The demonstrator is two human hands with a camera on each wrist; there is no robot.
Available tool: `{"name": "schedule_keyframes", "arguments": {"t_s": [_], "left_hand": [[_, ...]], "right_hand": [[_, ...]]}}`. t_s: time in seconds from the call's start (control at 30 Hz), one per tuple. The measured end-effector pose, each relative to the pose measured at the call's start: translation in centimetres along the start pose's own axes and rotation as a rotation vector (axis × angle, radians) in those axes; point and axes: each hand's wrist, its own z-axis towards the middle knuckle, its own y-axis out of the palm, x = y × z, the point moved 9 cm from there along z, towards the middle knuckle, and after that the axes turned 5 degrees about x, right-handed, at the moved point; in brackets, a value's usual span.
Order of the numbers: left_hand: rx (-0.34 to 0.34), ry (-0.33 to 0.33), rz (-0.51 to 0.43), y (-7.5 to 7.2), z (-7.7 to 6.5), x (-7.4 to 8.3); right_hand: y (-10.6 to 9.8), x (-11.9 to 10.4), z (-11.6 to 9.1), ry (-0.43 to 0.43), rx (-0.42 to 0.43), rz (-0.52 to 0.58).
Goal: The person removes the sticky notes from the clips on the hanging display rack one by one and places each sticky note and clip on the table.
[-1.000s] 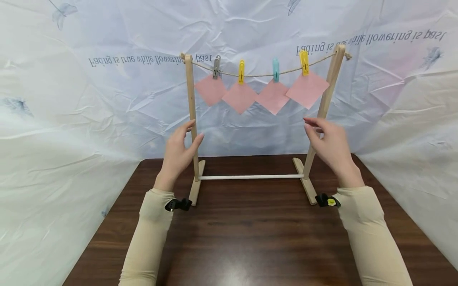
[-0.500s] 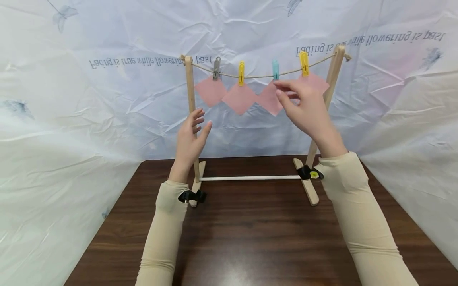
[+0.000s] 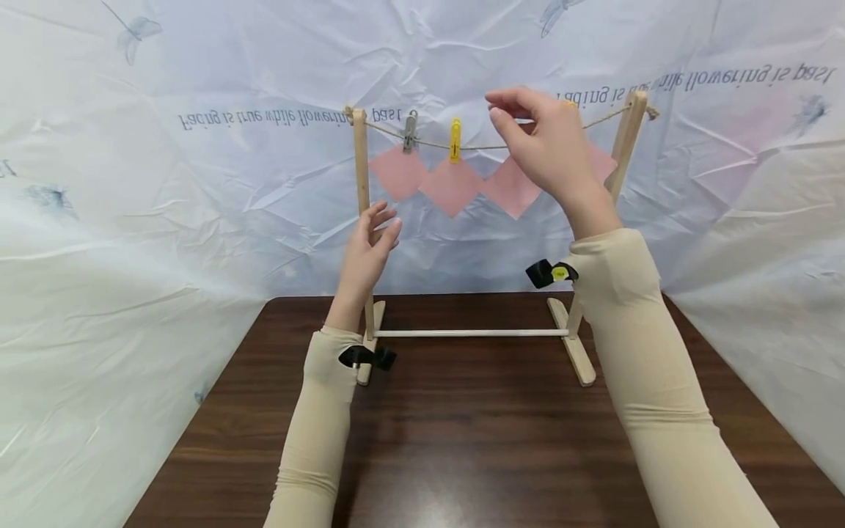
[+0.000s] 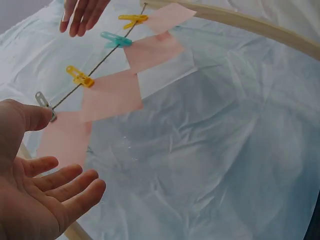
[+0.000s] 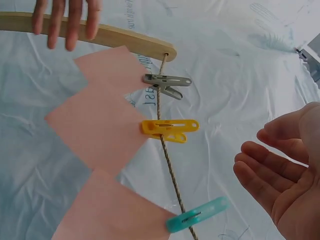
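Several pink paper squares (image 3: 452, 187) hang by their corners from a twine line (image 5: 172, 175). They are held by a grey clothespin (image 3: 410, 133), a yellow clothespin (image 3: 455, 141), a teal clothespin (image 5: 197, 215) and a second yellow clothespin (image 4: 132, 21). In the head view, my right hand (image 3: 554, 150) is raised before the right part of the line and hides the teal clothespin; its fingers are bent loosely around nothing. My left hand (image 3: 371, 253), low beside the left post, has spread, relaxed fingers and holds nothing.
The line runs between two wooden posts (image 3: 361, 161) on flat feet, joined low down by a white rod (image 3: 472, 334). The stand is on a dark brown wooden table (image 3: 462, 425). Wrinkled white sheeting (image 3: 264, 220) with printed lettering surrounds it at the back and sides.
My right hand has risen and moved left, from beside the right post to before the line. My left hand has shifted slightly up and right. Papers and clothespins hang as before.
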Motion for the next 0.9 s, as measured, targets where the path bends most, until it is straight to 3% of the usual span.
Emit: {"name": "schedule_keyframes", "arguments": {"t_s": [0.13,0.33,0.5,0.67,0.9], "left_hand": [[0.0,-0.092,-0.106,0.5,0.4,-1.1],[-0.002,-0.175,-0.198,1.1,0.8,-2.2],[0.016,-0.239,-0.326,1.4,1.6,-2.9],[0.053,-0.253,-0.465,1.5,2.5,-2.8],[0.099,-0.229,-0.55,1.6,2.8,-2.3]], "right_hand": [[0.6,-0.6,1.0,0.017,-0.053,0.005],[1.3,-2.3,2.3,-0.019,-0.073,0.037],[1.8,-3.4,3.5,-0.022,-0.087,0.064],[2.6,-3.6,4.6,0.01,-0.117,0.083],[4.1,-3.3,5.3,0.069,-0.191,0.096]]}}
